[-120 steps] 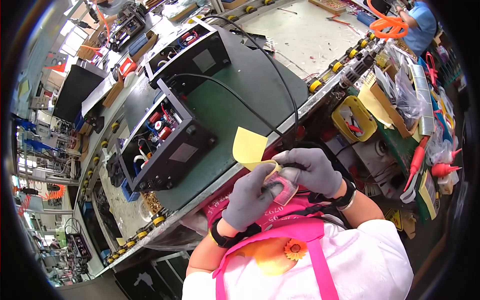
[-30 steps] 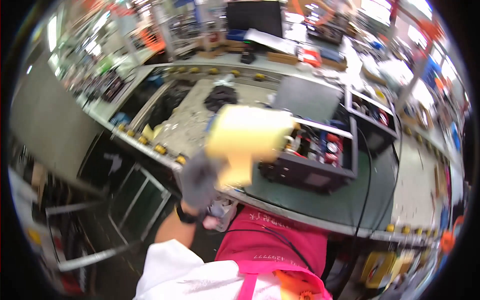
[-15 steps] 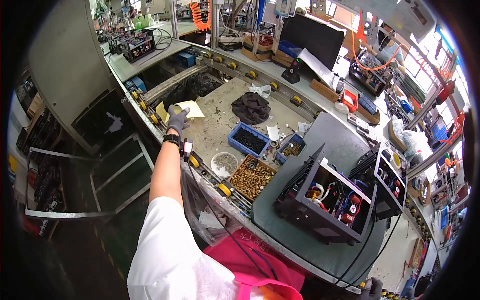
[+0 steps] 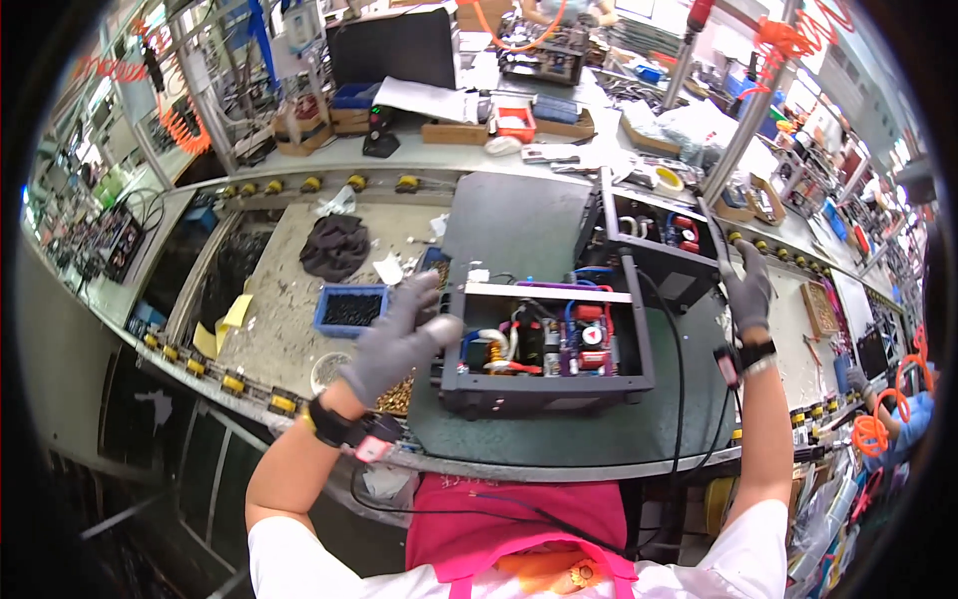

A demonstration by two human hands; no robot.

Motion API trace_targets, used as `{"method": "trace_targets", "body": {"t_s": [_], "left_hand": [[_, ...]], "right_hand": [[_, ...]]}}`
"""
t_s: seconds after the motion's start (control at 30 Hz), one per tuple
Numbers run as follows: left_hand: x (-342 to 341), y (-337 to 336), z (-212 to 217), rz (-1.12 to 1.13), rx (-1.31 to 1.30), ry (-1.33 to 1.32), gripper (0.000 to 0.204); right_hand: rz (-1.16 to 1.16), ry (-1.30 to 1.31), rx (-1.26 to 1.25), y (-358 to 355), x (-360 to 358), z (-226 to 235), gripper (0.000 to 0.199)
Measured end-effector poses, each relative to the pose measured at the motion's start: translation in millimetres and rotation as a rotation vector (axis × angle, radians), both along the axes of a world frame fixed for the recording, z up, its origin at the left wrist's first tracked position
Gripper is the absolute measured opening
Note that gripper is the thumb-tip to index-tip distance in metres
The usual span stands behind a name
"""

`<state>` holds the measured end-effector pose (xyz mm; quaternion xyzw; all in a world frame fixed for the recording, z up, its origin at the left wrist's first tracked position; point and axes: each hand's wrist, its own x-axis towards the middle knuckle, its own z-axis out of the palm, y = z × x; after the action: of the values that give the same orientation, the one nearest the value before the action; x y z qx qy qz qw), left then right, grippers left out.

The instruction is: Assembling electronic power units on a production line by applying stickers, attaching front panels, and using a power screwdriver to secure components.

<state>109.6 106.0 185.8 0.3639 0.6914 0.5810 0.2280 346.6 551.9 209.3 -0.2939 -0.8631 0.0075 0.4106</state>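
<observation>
My left hand (image 4: 399, 337), in a grey glove, hovers with fingers spread at the left side of the nearer black metal case (image 4: 549, 399). That case is open on top; wires, red parts and circuit boards show inside. A second black case (image 4: 671, 275) of the same kind stands behind it to the right. My right hand (image 4: 748, 288), also gloved, has its fingers stretched out beside that case's right edge; whether it touches is unclear. Both cases rest on a dark green board (image 4: 499, 439).
Left of the board are a blue bin of black parts (image 4: 351, 309), brass fittings (image 4: 396, 397), a white dish (image 4: 329, 371), a dark cloth (image 4: 334, 247) and yellow sheets (image 4: 236, 312). Black cables (image 4: 682, 389) hang over the front edge. Another person's gloved hand (image 4: 856, 379) is at the right.
The view has swung to the right. My left hand has left the yellow sheet and come over to the nearer case. My right hand has risen from the lower right to the rear case.
</observation>
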Motion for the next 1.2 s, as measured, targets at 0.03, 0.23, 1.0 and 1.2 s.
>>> {"method": "trace_targets", "body": {"t_s": [0.03, 0.23, 1.0, 1.2], "left_hand": [[12.2, 15.4, 3.7, 0.068, -0.152, 0.171, 0.072], [8.0, 42.9, 9.1, 0.13, -0.056, -0.058, 0.073], [156.2, -24.1, -33.8, 0.459, 0.127, 0.869, 0.069], [181.9, -25.9, -76.0, 0.314, 0.213, 0.779, 0.056]], "right_hand": [[-0.082, -0.079, -0.055, 14.9, -8.8, 1.9, 0.045], [-0.056, -0.29, -0.512, 82.5, -49.2, -6.3, 0.045], [0.818, 0.292, -1.768, -74.0, -21.7, -90.5, 0.051], [0.881, -0.409, -0.833, -43.4, -12.2, -66.5, 0.034]]}}
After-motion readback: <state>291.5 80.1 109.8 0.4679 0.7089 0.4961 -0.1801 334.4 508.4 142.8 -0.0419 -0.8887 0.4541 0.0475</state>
